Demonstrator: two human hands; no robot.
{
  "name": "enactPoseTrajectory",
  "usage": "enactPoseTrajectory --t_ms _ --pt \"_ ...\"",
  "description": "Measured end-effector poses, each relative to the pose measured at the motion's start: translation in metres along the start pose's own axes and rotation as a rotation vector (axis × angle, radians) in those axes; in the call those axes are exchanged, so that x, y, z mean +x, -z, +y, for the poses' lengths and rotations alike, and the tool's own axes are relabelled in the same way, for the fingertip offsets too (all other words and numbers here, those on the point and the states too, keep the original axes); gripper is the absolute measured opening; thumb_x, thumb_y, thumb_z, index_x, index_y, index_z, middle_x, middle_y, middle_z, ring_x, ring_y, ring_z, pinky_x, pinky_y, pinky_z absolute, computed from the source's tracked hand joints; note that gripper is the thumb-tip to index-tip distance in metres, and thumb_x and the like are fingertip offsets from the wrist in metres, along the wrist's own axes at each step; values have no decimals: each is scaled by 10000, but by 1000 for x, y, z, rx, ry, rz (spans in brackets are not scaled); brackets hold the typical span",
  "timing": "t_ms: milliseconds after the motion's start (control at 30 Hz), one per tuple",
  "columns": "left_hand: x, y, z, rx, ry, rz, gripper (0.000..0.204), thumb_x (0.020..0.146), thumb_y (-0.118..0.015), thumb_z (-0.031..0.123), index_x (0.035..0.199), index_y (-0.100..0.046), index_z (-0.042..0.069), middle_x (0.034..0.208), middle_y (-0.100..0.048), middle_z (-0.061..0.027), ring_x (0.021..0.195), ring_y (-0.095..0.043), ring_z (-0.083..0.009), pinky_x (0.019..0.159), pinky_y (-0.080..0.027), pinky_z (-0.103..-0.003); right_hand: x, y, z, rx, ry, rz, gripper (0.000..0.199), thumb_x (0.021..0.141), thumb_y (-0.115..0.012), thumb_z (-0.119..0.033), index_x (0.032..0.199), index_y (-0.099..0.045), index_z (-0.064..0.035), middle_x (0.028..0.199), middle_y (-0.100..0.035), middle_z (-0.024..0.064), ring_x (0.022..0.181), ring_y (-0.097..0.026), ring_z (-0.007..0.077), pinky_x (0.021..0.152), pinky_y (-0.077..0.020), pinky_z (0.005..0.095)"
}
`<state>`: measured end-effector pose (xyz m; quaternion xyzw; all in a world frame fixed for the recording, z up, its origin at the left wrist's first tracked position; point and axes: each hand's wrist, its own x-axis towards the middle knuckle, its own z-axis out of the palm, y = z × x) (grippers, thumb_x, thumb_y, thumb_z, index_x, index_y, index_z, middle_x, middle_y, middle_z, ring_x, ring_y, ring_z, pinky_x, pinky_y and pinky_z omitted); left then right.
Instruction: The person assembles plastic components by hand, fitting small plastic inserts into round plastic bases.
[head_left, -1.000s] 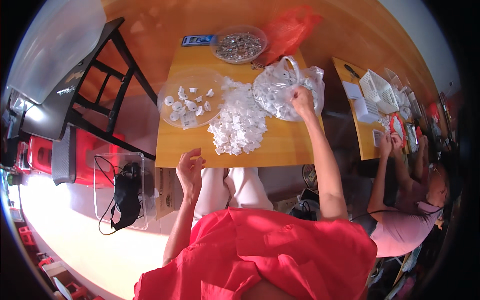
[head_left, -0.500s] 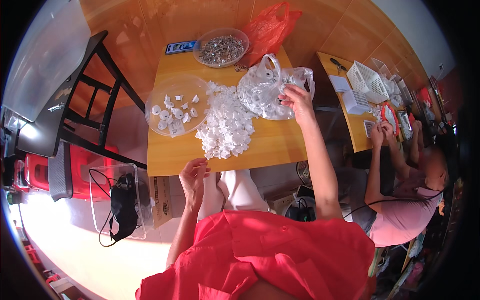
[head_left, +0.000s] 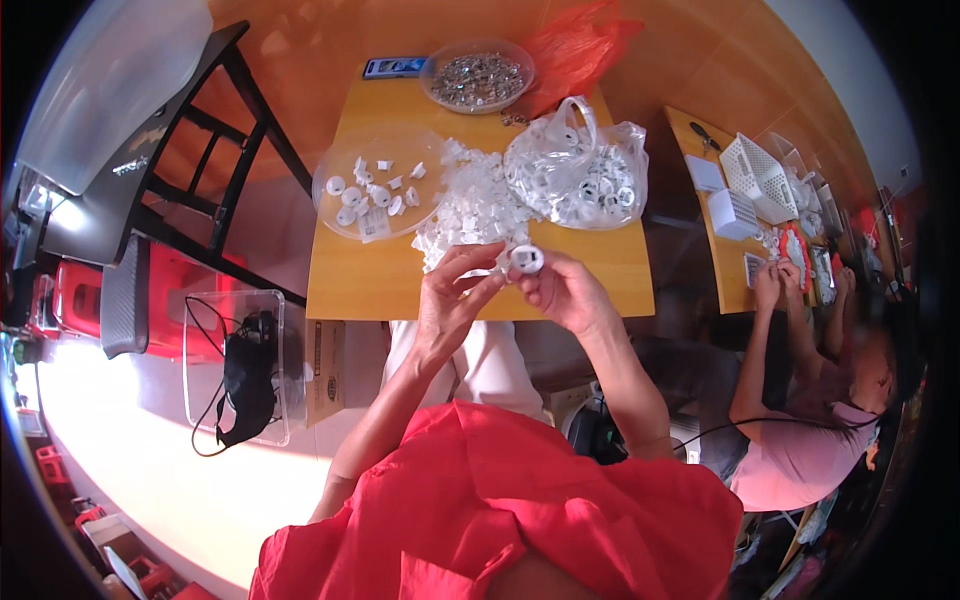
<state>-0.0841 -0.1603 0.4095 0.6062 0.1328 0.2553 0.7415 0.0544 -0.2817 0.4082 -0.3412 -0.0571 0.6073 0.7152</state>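
White round part [head_left: 526, 260] pinched between right hand [head_left: 568, 292] and left hand [head_left: 450, 300] fingertips — its underside hidden.

View: single head camera, wide fisheye, upright and unmirrored.
Facing: straight down over the person's red shirt [head_left: 500, 500] onto the table [head_left: 380, 290].
Nearness: hands close below, table just beyond.
Edges: floor left, co-worker [head_left: 800, 450] right; lines bend toward the rim.

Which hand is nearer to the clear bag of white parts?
Right. The right hand is below the clear bag, holding a round white part; the left hand is lower and further left, by the loose pile.
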Motion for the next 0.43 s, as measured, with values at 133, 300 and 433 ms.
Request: enactPoseTrajectory --t_ms 133,300,433 --pt "-16 9 -21 -72 89 18 240 787 -638 56 1020 -613 2 954 -569 -62 834 -568 -126 752 -475 -250 1 -6 37 -15 -137 20 233 854 -516 -215 945 -577 -10 816 -638 99 637 -615 130 564 -512 223" --pt "-37 17 -38 -130 216 123 153 801 -620 49 932 -619 -29 875 -614 -60 741 -570 -95 653 -474 -219 1 6 74 -14 -173 87 241 851 -540 -233 978 -561 -30 821 -628 98 689 -610 126 599 -511 227" --pt "-39 14 -40 -247 269 204 211 812 -608 59 1005 -587 -22 870 -627 -66 783 -587 -111 741 -483 -232 4 10 89 129 -88 81 243 857 -542 -219 982 -571 -13 847 -646 103 741 -640 134 592 -520 207"
